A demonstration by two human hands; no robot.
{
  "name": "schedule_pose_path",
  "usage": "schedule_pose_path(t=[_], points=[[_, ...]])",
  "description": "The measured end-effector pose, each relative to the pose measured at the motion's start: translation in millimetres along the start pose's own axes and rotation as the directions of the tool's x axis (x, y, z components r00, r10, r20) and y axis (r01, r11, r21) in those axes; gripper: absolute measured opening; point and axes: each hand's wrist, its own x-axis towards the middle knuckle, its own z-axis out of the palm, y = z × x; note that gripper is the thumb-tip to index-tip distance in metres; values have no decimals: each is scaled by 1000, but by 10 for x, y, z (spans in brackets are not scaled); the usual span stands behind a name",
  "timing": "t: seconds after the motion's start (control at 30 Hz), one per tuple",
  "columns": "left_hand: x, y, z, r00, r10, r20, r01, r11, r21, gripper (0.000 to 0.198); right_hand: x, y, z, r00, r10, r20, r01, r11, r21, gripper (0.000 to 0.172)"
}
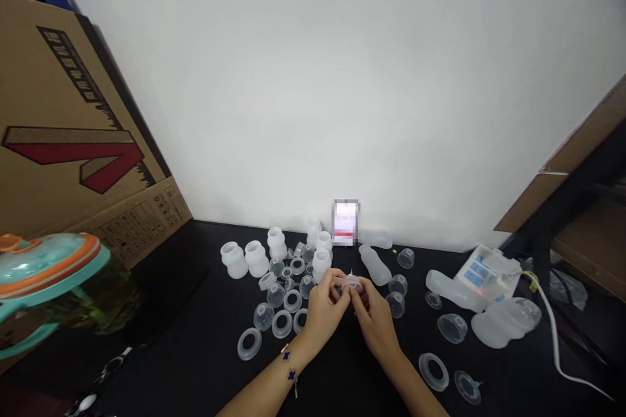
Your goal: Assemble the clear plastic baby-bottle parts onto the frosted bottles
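Both hands meet over the middle of the black table, closed on a small translucent bottle nipple (352, 281) that seems to sit in a ring, tip up. My left hand (323, 306) pinches its left side with thumb and fingers. From the right, my right hand (375, 314) grips the same part. The fingers hide its lower edge. Left of my hands lie several loose screw rings (282, 324) and clear caps (263, 316). A frosted bottle (375, 265) lies just beyond my right hand, with clear caps (396, 304) beside it.
White wavy bottles (235, 260) stand at the back left. A lit screen (345, 223) leans on the wall. At right are a white device (489, 273) with a cable (555, 332), more bottles (496, 324) and a ring (433, 371). A lidded jug (73, 287) and cardboard box (73, 111) stand left.
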Motion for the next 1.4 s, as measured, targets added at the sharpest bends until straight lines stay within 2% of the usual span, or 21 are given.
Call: schedule_pose_path(t=[0.8, 1.07, 1.4], points=[[21, -32, -1, 999, 3, -32, -1, 999, 36, 12, -12, 22, 35, 999, -33, -15, 32, 999, -33, 33], [9, 18, -10, 999, 4, -40, -4, 1000, -13, 10, 2, -22, 25, 998, -34, -44, 33, 999, -19, 35], [-8, 53, -29, 998, 15, -62, -16, 999, -29, 10, -18, -9, 21, 998, -14, -62, 9, 997, -82, 39]])
